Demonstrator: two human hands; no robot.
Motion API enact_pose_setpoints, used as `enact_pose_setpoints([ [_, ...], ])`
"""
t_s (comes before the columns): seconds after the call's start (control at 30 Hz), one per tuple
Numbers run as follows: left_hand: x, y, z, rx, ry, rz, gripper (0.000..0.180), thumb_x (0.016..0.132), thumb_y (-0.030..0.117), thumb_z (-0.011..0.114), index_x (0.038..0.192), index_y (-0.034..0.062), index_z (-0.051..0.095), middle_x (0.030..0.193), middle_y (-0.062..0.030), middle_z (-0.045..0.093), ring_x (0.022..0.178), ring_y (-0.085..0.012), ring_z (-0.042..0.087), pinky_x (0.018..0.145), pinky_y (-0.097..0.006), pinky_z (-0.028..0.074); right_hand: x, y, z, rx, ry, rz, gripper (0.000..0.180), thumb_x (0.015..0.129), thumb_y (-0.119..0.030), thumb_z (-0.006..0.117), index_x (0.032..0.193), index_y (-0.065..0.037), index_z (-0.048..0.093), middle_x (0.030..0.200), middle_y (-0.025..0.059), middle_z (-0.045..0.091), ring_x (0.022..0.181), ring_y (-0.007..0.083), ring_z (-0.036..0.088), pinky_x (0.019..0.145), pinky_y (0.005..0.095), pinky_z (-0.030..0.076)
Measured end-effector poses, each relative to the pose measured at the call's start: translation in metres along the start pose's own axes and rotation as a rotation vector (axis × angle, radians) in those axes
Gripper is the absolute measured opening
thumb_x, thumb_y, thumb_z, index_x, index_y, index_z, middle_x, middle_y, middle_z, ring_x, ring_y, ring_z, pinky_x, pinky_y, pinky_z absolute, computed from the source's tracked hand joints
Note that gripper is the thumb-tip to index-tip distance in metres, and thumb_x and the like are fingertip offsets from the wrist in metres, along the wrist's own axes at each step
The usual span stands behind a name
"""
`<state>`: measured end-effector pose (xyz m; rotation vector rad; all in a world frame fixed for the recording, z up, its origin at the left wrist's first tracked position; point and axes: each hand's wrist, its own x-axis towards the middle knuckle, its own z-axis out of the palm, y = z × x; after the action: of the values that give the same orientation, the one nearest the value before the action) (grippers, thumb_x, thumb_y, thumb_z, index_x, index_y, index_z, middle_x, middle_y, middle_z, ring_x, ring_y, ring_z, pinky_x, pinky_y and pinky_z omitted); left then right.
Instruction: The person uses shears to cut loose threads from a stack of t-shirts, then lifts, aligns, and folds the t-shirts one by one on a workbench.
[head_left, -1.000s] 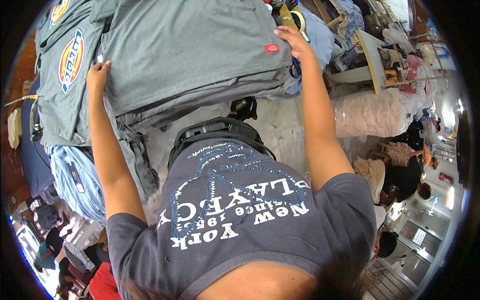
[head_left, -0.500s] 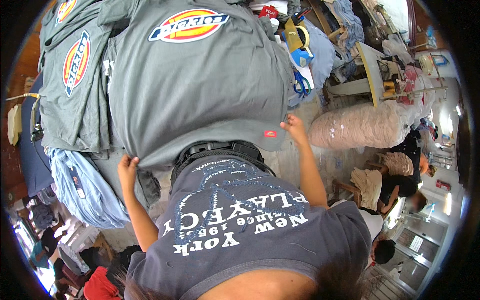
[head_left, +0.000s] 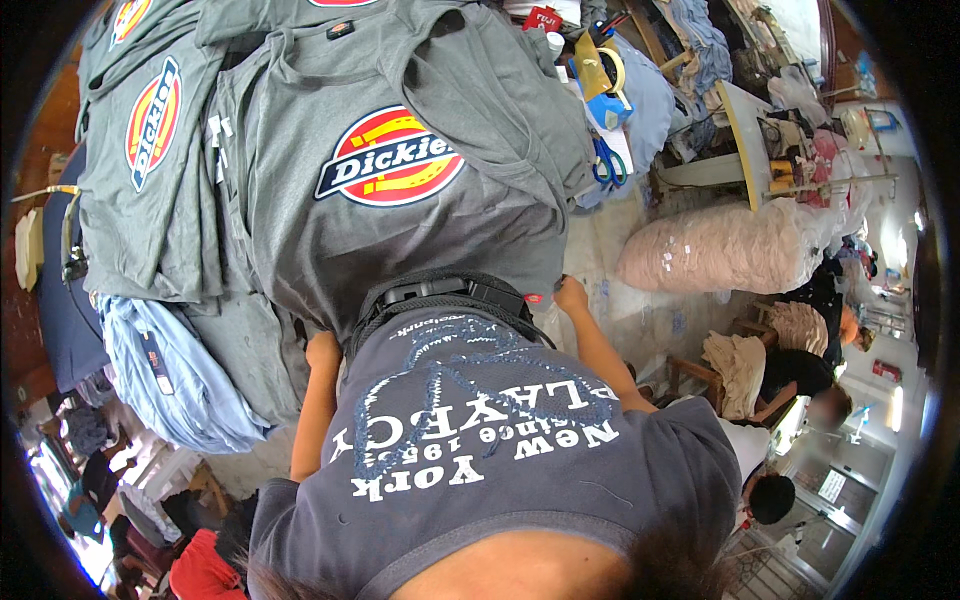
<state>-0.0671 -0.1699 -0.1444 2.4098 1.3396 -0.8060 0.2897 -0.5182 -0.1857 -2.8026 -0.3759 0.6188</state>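
A grey shirt (head_left: 290, 235) with a large red, yellow and blue oval print lies in front of me. Its neckline, with a dark label (head_left: 341, 31), shows at the far end, and its lower part drops out of sight at my waist. My right hand (head_left: 570, 297) is closed at the shirt's lower right edge, near a small red tag (head_left: 534, 298). At the lower left side my left hand (head_left: 322, 352) is closed against the grey cloth; its fingertips are mostly hidden.
More grey printed shirts (head_left: 185, 235) lie to the left, above a light blue garment (head_left: 180, 375). Blue-handled scissors (head_left: 609, 165) and a blue tape dispenser (head_left: 607, 108) sit at the right. Beyond them is a plastic-wrapped pinkish bundle (head_left: 710, 250). People sit working at the far right.
The shirt has been drawn toward me, so its print sits nearer and its neckline now shows. Both hands have come down closer to my waist, the left one also moving right.
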Motion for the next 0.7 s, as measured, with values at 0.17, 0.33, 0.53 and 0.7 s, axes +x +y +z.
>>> enact_pose_setpoints([
  [0.17,-0.018,0.018,-0.106,-0.503,0.631,-0.013,0.021,0.079,0.019,0.055,0.084,-0.0014,0.054,0.075,-0.0207,0.060,0.070,-0.0362,0.058,0.061,-0.041,0.045,0.011,-0.073,-0.090,0.346,0.301,-0.286,0.014,0.075,-0.013,0.059,0.086,-0.004,0.057,0.084,0.0144,0.058,0.079,0.0270,0.057,0.063,0.0359,0.044],
  [0.33,-0.018,0.030,-0.177,-0.461,1.065,0.221,0.033,0.081,0.017,0.057,0.109,0.0018,0.048,0.105,-0.0125,0.050,0.095,-0.0251,0.049,0.078,-0.033,0.040,0.008,-0.198,-0.188,0.438,0.408,-0.787,0.019,0.076,-0.014,0.060,0.093,-0.006,0.057,0.093,0.0083,0.054,0.080,0.0256,0.055,0.069,0.0341,0.044],
  [0.53,-0.002,0.014,-0.185,-0.616,0.921,0.269,0.041,0.075,0.024,0.065,0.106,0.0012,0.050,0.096,-0.0108,0.050,0.089,-0.0227,0.047,0.078,-0.032,0.038,0.035,-0.224,-0.198,-0.034,0.218,-1.139,0.026,0.072,-0.021,0.063,0.093,-0.007,0.055,0.098,0.0060,0.054,0.085,0.0258,0.054,0.072,0.0358,0.044],
  [0.7,-0.005,0.009,-0.180,-0.589,0.889,0.184,0.041,0.074,0.028,0.066,0.103,0.0019,0.050,0.096,-0.0125,0.050,0.092,-0.0260,0.047,0.082,-0.035,0.036,0.050,-0.205,-0.219,0.266,-0.033,-0.724,0.021,0.072,-0.020,0.067,0.081,-0.007,0.055,0.069,0.0021,0.052,0.064,0.0104,0.049,0.058,0.0244,0.040],
])
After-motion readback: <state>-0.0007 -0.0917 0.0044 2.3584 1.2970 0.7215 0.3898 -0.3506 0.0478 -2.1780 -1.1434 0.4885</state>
